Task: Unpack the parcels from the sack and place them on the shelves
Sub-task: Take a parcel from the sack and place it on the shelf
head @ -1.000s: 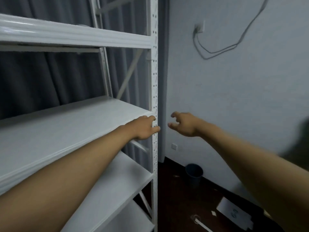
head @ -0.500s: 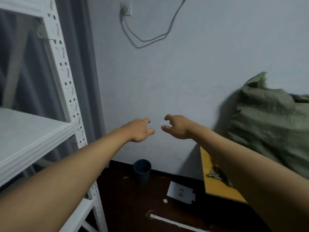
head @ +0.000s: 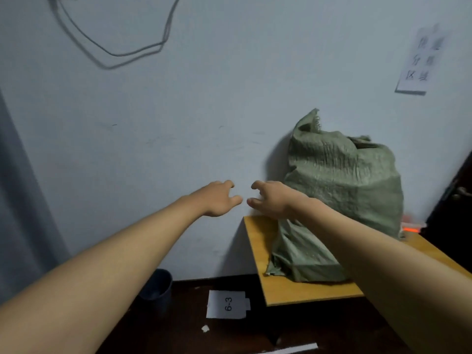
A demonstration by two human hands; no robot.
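A bulging green woven sack (head: pixel 342 200) stands upright on a light wooden table (head: pixel 288 290) against the wall at the right, its top crumpled and partly open. No parcel shows outside it. Both my arms reach forward. My left hand (head: pixel 219 199) hangs in the air left of the table, fingers spread and curled, holding nothing. My right hand (head: pixel 270 199) is just in front of the sack's left side, above the table's far corner, fingers apart and empty. The two hands are a few centimetres apart. The shelves are out of view.
A dark bucket (head: pixel 155 284) stands on the dark floor by the wall. A white sheet marked 6-3 (head: pixel 227 304) lies on the floor beside the table. A grey curtain (head: pixel 20 200) hangs at the left. A cable (head: pixel 115 53) loops on the wall; a paper sign (head: pixel 419 60) hangs upper right.
My view has swung right, away from the white shelf unit, which has left the frame. The sack and table have come into view. Both hands stay outstretched and empty, now near the sack.
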